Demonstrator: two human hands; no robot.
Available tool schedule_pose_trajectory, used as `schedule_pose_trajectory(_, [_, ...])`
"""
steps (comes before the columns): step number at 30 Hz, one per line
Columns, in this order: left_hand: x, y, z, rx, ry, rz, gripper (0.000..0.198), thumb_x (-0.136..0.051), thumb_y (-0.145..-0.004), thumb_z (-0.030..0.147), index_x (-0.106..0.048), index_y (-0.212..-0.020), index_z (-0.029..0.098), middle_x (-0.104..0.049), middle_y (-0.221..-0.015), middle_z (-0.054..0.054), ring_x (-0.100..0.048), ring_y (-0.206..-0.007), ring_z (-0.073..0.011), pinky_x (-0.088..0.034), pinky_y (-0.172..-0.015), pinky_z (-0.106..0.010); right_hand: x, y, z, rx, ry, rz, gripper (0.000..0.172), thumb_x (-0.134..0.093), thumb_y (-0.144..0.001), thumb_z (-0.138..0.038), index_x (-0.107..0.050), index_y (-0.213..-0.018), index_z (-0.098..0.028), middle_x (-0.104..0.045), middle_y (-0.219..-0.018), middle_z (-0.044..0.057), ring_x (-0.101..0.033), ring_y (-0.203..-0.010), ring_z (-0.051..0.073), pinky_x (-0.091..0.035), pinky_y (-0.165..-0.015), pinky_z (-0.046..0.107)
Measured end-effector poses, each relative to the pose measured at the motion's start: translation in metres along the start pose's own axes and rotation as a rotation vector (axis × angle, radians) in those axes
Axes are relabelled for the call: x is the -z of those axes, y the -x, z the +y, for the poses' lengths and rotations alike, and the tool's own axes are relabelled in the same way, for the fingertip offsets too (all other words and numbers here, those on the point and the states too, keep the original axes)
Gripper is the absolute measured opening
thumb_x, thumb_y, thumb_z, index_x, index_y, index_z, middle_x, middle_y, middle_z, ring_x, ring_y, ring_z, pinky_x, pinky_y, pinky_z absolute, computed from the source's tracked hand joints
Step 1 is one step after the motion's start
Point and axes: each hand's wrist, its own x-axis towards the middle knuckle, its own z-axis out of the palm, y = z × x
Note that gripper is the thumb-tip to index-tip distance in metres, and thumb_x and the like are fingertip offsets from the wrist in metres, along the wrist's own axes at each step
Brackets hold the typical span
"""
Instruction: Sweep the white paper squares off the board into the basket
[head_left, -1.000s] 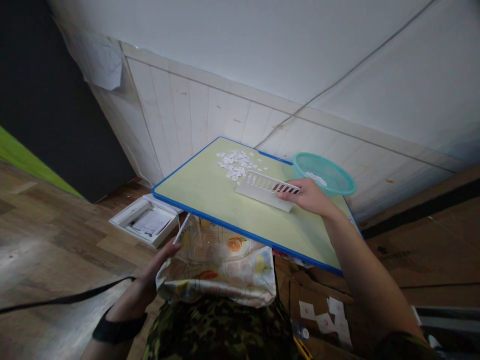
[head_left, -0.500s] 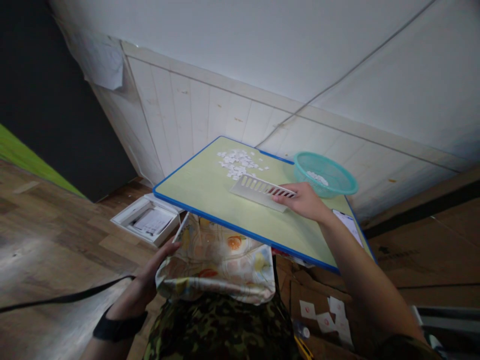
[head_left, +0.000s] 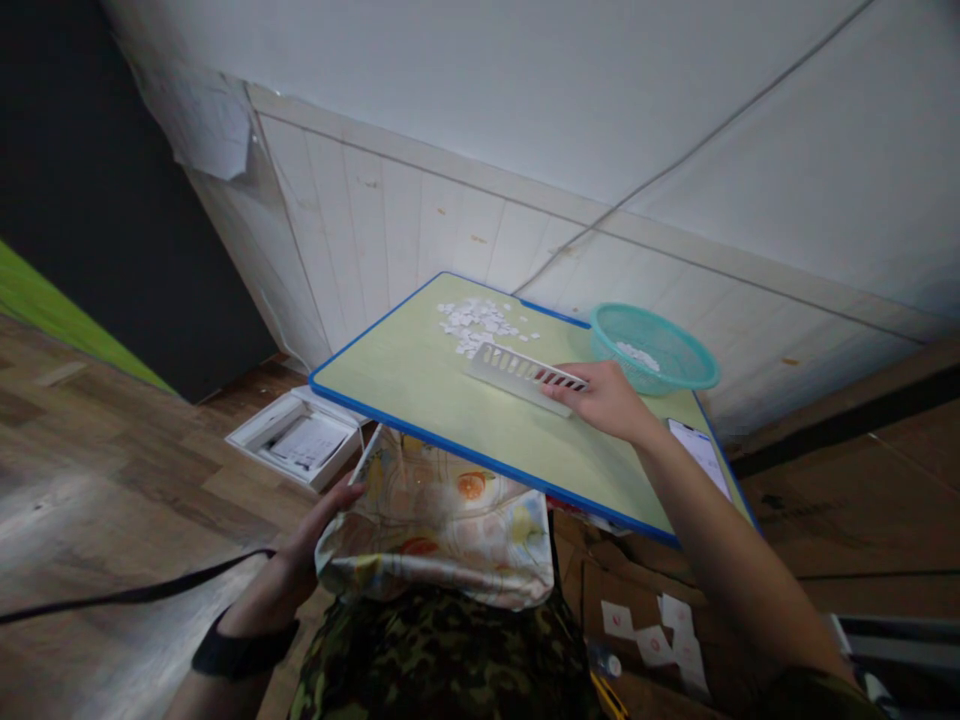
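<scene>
My right hand grips one end of a white slotted plastic strip, tilted above the table with its lower edge close to or on the top. Past the strip's far end lies a loose pile of small white pieces. My left hand holds the left edge of a fruit-printed bag or cloth, which hangs open below the near edge of the table. Most of the left fingers are hidden behind the fabric.
The pale yellow table has a blue rim. On its right side are a green mesh basket with white pieces inside and a phone. A white box sits on the floor at left. Several printed cards lie on cardboard at lower right.
The slotted strip has tilted a little, and its far end sits slightly nearer the pile. My left hand keeps its hold on the fabric. The whole view has shifted slightly.
</scene>
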Motion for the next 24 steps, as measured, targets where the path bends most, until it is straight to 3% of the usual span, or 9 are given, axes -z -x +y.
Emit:
schedule_pose_trajectory(3, [-0.001, 0.001, 0.000, 0.035, 0.020, -0.140, 0.024, -0.067, -0.077, 0.039, -0.075, -0.090, 0.021, -0.078, -0.070, -0.002, -0.074, -0.072, -0.0255, -0.058, -0.072, -0.034, -0.007, -0.001, -0.002, 0.010, 0.019, -0.020, 0.026, -0.058, -0.085, -0.030, -0.074, -0.102, -0.020, -0.075, -0.092, 0.003, -0.067, -0.073, 0.018, -0.045, -0.065, 0.026])
schedule_pose_trajectory(8, [0.000, -0.001, -0.002, -0.061, 0.020, 0.037, 0.008, -0.073, -0.069, 0.030, -0.074, -0.072, 0.023, -0.076, -0.066, 0.001, -0.073, -0.067, -0.0215, -0.057, -0.059, -0.026, -0.004, 0.016, -0.010, 0.045, -0.077, -0.103, 0.026, -0.058, -0.086, -0.031, -0.073, -0.107, -0.023, -0.074, -0.102, 0.002, -0.070, -0.083, 0.019, -0.049, -0.071, 0.026])
schedule_pose_trajectory(12, [-0.001, -0.003, -0.003, -0.074, -0.003, 0.040, 0.007, -0.074, -0.067, 0.031, -0.073, -0.067, 0.024, -0.075, -0.061, 0.000, -0.073, -0.066, -0.0228, -0.058, -0.058, -0.027, 0.001, 0.031, -0.015, 0.083, -0.096, -0.143, 0.026, -0.059, -0.087, -0.031, -0.072, -0.109, -0.025, -0.073, -0.103, 0.001, -0.070, -0.086, 0.019, -0.050, -0.074, 0.026])
schedule_pose_trajectory(17, [0.006, -0.011, -0.010, -0.019, 0.027, -0.071, 0.030, -0.073, -0.071, 0.038, -0.076, -0.095, 0.021, -0.078, -0.069, -0.003, -0.075, -0.077, -0.0272, -0.059, -0.070, -0.033, 0.001, 0.045, -0.024, 0.159, -0.061, -0.165, 0.026, -0.056, -0.089, -0.031, -0.072, -0.109, -0.024, -0.074, -0.101, 0.001, -0.070, -0.085, 0.017, -0.050, -0.073, 0.024])
schedule_pose_trajectory(24, [0.014, -0.020, -0.018, 0.028, 0.055, -0.088, 0.040, -0.075, -0.068, 0.041, -0.075, -0.103, 0.021, -0.080, -0.084, -0.006, -0.074, -0.086, -0.0309, -0.059, -0.074, -0.037, 0.001, 0.058, -0.048, 0.199, -0.042, -0.180, 0.026, -0.054, -0.091, -0.027, -0.070, -0.111, -0.023, -0.075, -0.099, 0.001, -0.070, -0.081, 0.013, -0.048, -0.070, 0.019])
